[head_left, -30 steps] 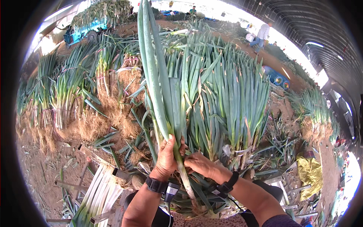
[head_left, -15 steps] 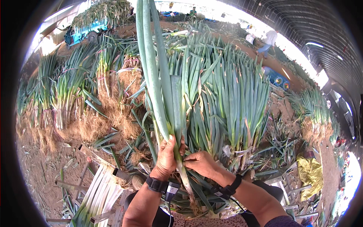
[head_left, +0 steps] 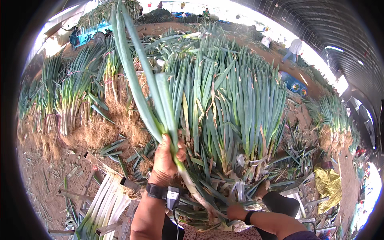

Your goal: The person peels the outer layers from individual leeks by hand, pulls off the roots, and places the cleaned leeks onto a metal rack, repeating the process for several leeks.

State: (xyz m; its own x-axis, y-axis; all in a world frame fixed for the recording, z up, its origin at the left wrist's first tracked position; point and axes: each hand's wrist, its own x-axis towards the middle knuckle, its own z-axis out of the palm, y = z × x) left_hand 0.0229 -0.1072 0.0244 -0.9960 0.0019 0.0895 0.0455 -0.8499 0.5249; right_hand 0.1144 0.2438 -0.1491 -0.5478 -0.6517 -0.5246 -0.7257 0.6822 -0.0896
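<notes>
Leek held upright before a leek pile.
Left hand (head_left: 166, 162) fingers grip the leek (head_left: 150, 100) stalk; right hand (head_left: 237, 211) fingers close at its root end.

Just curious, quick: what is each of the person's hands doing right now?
Left hand: closed around the green onion stalk, held upright.
Right hand: low by the stalk's root end; grip cannot be told.

Arched greenhouse roof (head_left: 320, 24) curving overhead, daylight flooding in at the far end, dirt floor (head_left: 40, 180) lying littered with trimmings
</notes>
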